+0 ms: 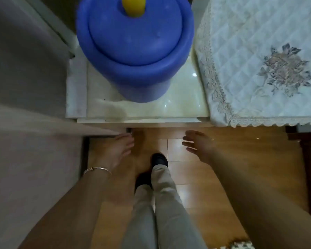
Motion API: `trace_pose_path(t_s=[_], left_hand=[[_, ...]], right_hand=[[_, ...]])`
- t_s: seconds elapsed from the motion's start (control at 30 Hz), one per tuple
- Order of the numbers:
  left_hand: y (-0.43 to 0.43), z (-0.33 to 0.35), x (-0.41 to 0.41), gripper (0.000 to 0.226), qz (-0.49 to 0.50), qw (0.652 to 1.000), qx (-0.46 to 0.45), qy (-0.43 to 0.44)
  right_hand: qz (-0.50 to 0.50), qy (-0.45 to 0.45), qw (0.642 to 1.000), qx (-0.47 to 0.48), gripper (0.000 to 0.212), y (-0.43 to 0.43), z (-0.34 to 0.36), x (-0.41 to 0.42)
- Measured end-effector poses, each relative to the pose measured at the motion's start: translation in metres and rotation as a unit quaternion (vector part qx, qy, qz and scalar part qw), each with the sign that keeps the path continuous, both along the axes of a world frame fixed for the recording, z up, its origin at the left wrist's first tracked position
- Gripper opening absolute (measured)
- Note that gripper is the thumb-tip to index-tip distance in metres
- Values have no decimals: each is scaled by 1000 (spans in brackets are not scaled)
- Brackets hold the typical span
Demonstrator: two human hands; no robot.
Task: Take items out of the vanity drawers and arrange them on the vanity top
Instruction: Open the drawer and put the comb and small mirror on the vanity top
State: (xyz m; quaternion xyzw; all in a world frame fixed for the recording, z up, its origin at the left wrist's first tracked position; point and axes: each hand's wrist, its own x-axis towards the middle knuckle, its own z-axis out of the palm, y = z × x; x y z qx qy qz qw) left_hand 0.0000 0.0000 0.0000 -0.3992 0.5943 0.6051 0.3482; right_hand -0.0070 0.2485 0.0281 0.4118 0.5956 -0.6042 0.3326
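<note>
Left hand (115, 150): hanging low over the wooden floor (196, 177), its fingers loosely extended, its grip open and holding nothing; the fingertips are lying just beside the edge of a pale panel (52, 126) on the left, though whether they are touching it cannot be told.
Bracelet (97, 170): thin and metallic, sitting around the left wrist.
Right hand (198, 144): reaching forward over the floor with fingers spread, its grip open and empty.
Bench (178, 97): a glossy pale top lying ahead of both hands and above them in the picture; neither hand is touching it.
Blue tub (135, 44): round and lidded, standing on the bench, with a yellow object (133, 6) sitting on its lid.
Quilted cloth (258, 60): white, lace-edged, showing an embroidered flower, covering a surface to the right of the bench.
Task's things: no drawer or drawer contents can be made out in this blurred view.
Legs (162, 203): in light trousers with dark shoes, standing on the floor between the arms.
</note>
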Motion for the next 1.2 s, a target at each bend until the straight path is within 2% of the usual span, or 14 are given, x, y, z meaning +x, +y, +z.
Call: trace_pose_path(t_s=[0.07, 0.17, 0.3, 0.53, 0.6, 0.67, 0.77, 0.87, 0.97, 1.0, 1.07, 1.13, 1.2], left_hand=[[-2, -9, -7, 39, 50, 999, 13, 6], [-10, -18, -17, 22, 149, 986, 60, 34], [-18, -19, -6, 39, 125, 980, 123, 96], [-20, 5, 26, 40, 169, 975, 136, 39], [-18, 17, 43, 31, 136, 985, 99, 27], [-17, 37, 60, 24, 58, 997, 42, 30], [-22, 81, 77, 15, -54, 991, -36, 119], [-28, 130, 82, 18, -107, 942, -103, 302], [-29, 147, 67, 20, -223, 852, -235, 411], [-30, 142, 60, 24, -271, 822, -280, 415], [-31, 128, 52, 29, -346, 790, -317, 394], [-30, 116, 52, 30, -393, 773, -325, 377], [-29, 114, 55, 31, -395, 772, -333, 370]], right_hand=[[-35, 7, 999, -15, 15, -4, -12, -3], [-86, -1, 995, -50, 12, -7, -23, -8], [-125, 12, 989, -80, 17, -8, -24, -4], [-129, 14, 989, -74, 14, -15, -8, 32], [-102, 10, 994, -46, 19, -19, 2, 50], [-36, 23, 999, 12, 24, -23, 18, 67], [116, 111, 981, 110, 28, -25, 54, 89], [190, 270, 920, 210, 14, -26, 93, 98], [211, 361, 850, 320, 16, -22, 111, 80], [237, 366, 829, 350, 21, -20, 110, 71], [308, 342, 799, 388, 29, -17, 102, 58], [348, 308, 792, 396, 32, -15, 96, 56], [344, 307, 796, 392, 33, -16, 96, 63]])
